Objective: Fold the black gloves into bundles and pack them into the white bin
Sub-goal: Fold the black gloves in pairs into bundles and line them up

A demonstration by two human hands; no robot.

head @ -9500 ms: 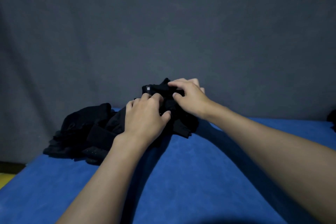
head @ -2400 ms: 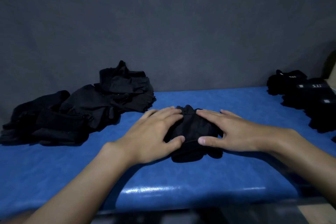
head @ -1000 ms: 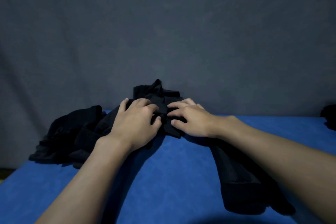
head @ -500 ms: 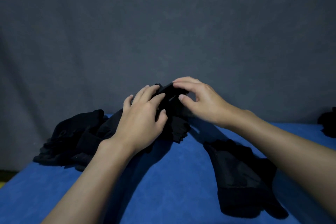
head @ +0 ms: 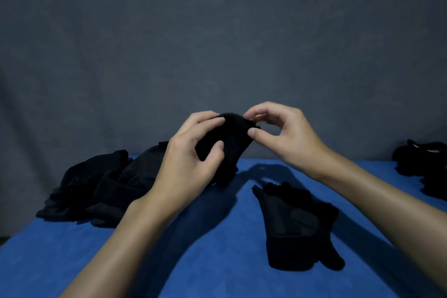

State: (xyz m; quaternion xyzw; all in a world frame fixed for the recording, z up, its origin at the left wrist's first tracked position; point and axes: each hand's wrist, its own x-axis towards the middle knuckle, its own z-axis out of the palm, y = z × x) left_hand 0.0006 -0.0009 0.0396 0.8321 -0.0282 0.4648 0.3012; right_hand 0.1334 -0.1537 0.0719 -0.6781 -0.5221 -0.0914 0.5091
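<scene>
Far left: a loose pile of black gloves [head: 96,191] heaped on the blue table [head: 217,268], against the grey backdrop [head: 217,31], not folded.

Just right of it, the left hand [head: 188,167] is up off the table w/ fingers & thumb curled round the held glove [head: 229,145]. The glove's lower end hangs toward the table top.

The right hand [head: 285,138] meets it from the other side. Thumb & fingertips pinch the glove's top edge, other fingers loosely bent. So both hands grip the same glove, in the air, mid-scene.

Nearer & right of centre, a flat glove [head: 295,225] lies on the table, cuff at the near end, fingers pointing far. It's prob. the mate.

Far right edge: dark bundles [head: 425,164] w/ small white labels, well apart from the rest. White bin isn't in view.

Step in hand, as I judge it: lifting & straightening one glove before pairing. No bundle made from it yet.

Next move prob. calls for laying it over the flat glove w/ edges lined up, then folding both tight. The fabric is limp, so it needs two hands or it flops open. Given the size of the pile, most of the job looks undone.
</scene>
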